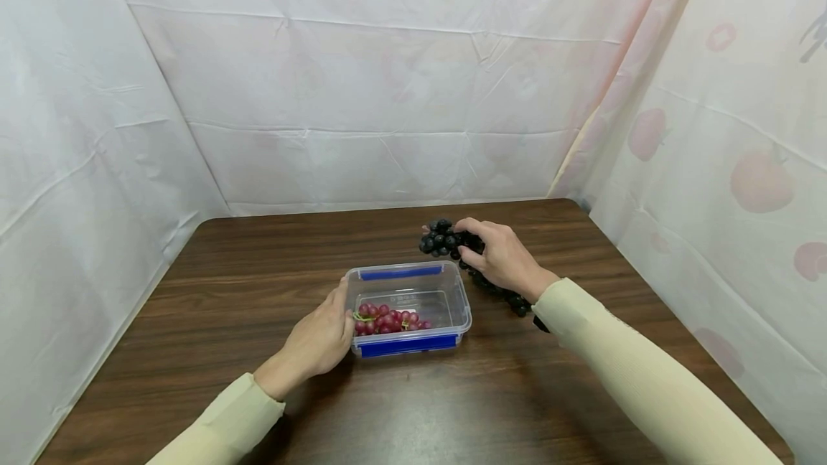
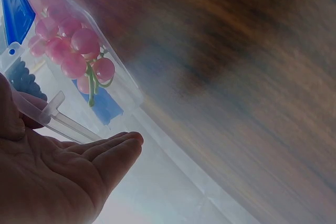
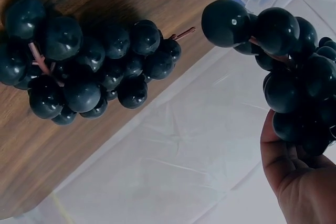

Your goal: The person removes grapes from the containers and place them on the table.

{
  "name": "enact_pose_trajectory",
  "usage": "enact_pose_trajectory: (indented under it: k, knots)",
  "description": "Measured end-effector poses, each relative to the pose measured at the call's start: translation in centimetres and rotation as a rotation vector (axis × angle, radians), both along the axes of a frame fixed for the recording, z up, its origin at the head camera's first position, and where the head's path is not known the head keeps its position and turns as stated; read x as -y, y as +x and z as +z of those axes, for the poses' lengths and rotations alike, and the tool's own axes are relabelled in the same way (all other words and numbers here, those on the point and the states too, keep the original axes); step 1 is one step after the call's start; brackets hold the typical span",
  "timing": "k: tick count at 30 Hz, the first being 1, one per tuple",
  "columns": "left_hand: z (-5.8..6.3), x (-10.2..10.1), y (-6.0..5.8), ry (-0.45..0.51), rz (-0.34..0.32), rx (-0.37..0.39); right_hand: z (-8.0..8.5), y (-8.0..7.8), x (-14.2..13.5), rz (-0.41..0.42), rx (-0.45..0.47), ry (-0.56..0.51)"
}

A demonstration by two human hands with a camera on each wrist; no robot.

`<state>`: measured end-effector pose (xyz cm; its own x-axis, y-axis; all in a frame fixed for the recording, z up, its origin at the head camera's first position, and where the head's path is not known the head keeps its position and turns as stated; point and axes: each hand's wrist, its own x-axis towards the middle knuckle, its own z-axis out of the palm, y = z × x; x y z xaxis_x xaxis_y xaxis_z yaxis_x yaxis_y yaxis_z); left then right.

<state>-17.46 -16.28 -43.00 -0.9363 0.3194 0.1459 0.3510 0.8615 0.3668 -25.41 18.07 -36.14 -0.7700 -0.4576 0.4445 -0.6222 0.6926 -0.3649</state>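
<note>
Brown wood-grain tabletop [image 1: 232, 285] stands within white curtains [image 1: 375, 77], fruit-printed at right. Markings [image 1: 403, 298] on the blue-latched plastic container [image 1: 408, 345], holding red grapes [image 1: 388, 321], are too small to read. The left hand [image 1: 319, 336], fingers straight, touches its left side; the right hand [image 1: 500, 253] grips a black grape bunch [image 1: 441, 237] aloft; a second bunch [image 3: 100, 61] lies nearby.

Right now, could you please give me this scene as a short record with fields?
Surface: brown wooden table
Container: clear box with blue clasps, open on top
Contents: red grapes, with green stems
Left grip: touching the box's left side, fingers straight
Right grip: holding a dark grape bunch near the box's far right corner
Remaining: second dark bunch, on the table right of the box
</note>
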Motion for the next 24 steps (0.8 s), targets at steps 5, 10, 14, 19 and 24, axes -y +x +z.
enact_pose_trajectory:
  k: [5, 10, 14, 19, 24]
  knots:
    - [0.1, 0.0, 0.1, 0.005, -0.001, 0.016, -0.1, 0.1, -0.3, -0.003, 0.001, 0.003]
    - [0.1, -0.1, 0.1, 0.004, -0.005, 0.026, -0.3, 0.2, -0.6, -0.005, 0.004, 0.001]
    - [0.2, 0.0, 0.1, 0.002, -0.006, 0.025, -0.4, 0.2, -0.9, 0.000, 0.005, 0.000]
    - [0.2, 0.1, 0.2, 0.001, -0.007, 0.023, -0.5, 0.1, -1.1, 0.001, 0.006, 0.001]
    - [0.2, 0.1, 0.2, 0.003, -0.008, 0.027, -0.6, 0.1, -1.3, -0.004, 0.008, -0.005]
